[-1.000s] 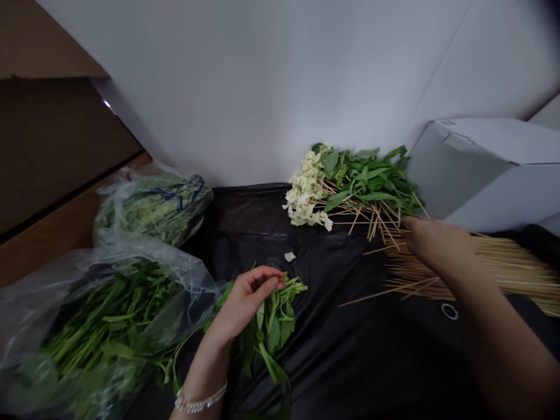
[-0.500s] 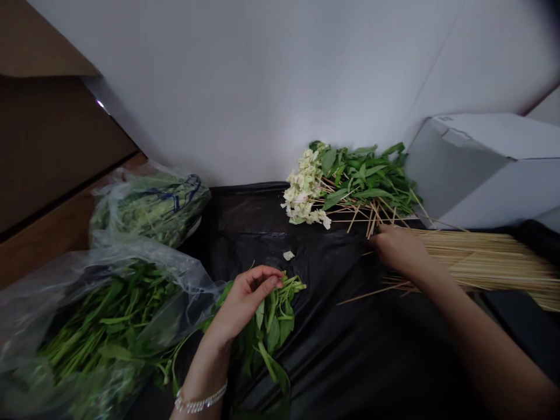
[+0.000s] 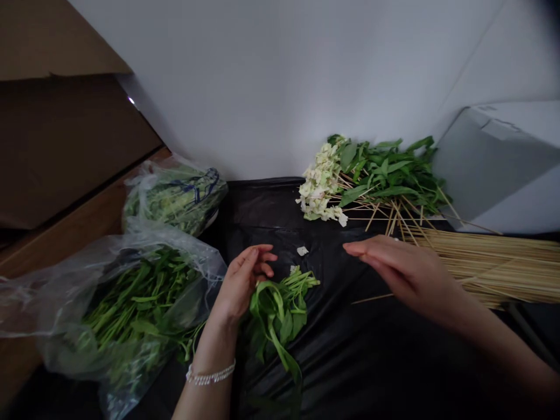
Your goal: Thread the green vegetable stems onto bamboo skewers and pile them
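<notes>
My left hand (image 3: 244, 281), with a beaded bracelet on its wrist, holds nothing; its fingers are loosely curled right beside a loose bunch of green leafy stems (image 3: 280, 318) lying on the black plastic sheet (image 3: 266, 210). My right hand (image 3: 406, 274) hangs flat and empty above the sheet. Its fingers point left, and a thick spread of thin bamboo skewers (image 3: 490, 265) lies just beyond it. Farther back lies a heap of green leaves (image 3: 389, 175) pierced by skewers, with pale cream flower-like pieces (image 3: 321, 184) at its left end. A small white scrap (image 3: 302, 251) lies near the stems.
Two clear plastic bags stuffed with greens, a large one (image 3: 140, 303) and a smaller one (image 3: 175, 198), sit at the left. A white box (image 3: 499, 169) stands at the right against a white wall (image 3: 284, 81). Brown cardboard (image 3: 65, 151) fills the upper left.
My left hand has lifted off the green stems and moved left. My right hand has let go of the skewers and moved left, opening flat. The whole view has shifted slightly right.
</notes>
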### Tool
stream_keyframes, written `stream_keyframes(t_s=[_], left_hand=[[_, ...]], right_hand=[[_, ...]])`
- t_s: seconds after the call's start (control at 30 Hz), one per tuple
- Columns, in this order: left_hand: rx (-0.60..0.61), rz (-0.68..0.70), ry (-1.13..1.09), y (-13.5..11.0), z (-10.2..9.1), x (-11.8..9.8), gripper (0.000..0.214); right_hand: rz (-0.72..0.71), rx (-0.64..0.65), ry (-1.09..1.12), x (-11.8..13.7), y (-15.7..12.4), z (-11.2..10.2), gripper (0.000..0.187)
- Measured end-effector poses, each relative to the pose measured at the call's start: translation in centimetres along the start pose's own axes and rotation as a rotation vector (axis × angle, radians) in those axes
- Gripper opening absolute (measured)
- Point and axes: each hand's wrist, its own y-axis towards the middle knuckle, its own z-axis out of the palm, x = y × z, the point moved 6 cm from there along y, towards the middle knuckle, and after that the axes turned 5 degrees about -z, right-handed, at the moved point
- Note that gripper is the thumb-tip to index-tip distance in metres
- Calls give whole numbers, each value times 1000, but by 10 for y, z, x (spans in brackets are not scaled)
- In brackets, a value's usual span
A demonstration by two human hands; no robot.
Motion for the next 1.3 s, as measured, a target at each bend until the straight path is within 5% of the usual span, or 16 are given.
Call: stream_keyframes(t_s=[0.1, 0.23, 0.37, 0.47, 0.6, 0.77, 0.93, 1.13, 1.3], left_hand=[[13, 35, 125, -1, 0, -3, 34], [109, 86, 454, -6, 7, -5, 28], [208, 323, 709, -13, 17, -16, 15], [319, 447, 784, -20, 24, -21, 28], [565, 318, 995, -26, 26, -4, 52], [539, 221, 1309, -23, 19, 20, 58], [454, 236, 1215, -19, 20, 15, 31], [194, 449, 719, -24, 11, -32, 10], [144, 329, 329, -22, 7, -28, 15]], right_hand=[[26, -56, 53, 9, 0, -4, 32], [10, 87, 58, -6, 1, 19, 27], [-12, 182, -3, -25, 0, 39, 27], [-5, 208, -39, -31, -2, 43, 28], [11, 218, -52, -32, -2, 41, 27], [-4, 215, -66, -30, -1, 41, 28], [-14, 210, -74, -29, -2, 41, 28], [-54, 138, -109, -17, -1, 34, 27], [-80, 154, -164, -9, 0, 35, 27]])
